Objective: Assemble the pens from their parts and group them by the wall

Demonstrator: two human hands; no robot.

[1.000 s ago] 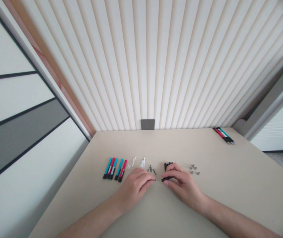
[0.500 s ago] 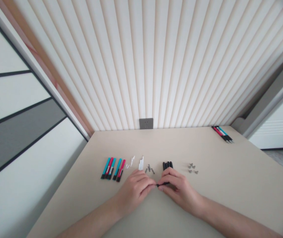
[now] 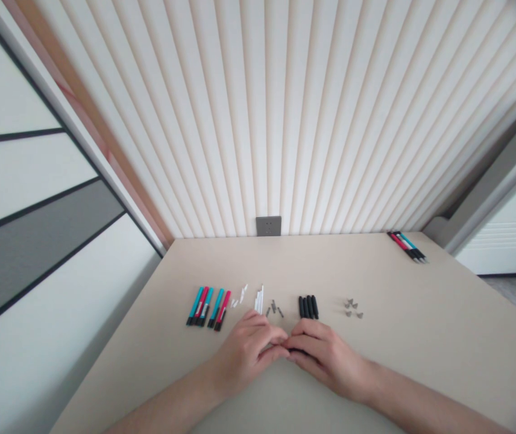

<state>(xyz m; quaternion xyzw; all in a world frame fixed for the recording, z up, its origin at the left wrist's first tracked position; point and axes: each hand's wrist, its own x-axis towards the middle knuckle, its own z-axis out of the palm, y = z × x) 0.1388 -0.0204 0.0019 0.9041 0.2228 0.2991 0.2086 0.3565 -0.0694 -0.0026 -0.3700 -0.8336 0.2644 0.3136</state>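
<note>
My left hand and my right hand meet fingertip to fingertip above the front middle of the table. A black pen grip is pinched in my right fingers, mostly covered, with only a dark sliver showing. My left thumb and fingers are pressed together at its end; what they hold there is hidden. Just beyond my right hand lie several more black pen grips in a row. Past my left fingers are thin white pen refills and small grey springs.
Teal and pink pen barrels with black ends lie at left, beside small white pieces. Small metal cone tips sit to the right. Several whole pens rest at the back right corner. A socket is on the wall behind.
My fingertips have closed together over the black pen grip, which shows less now. My right hand has dropped slightly, uncovering the row of grips behind it. The view has shifted a little.
</note>
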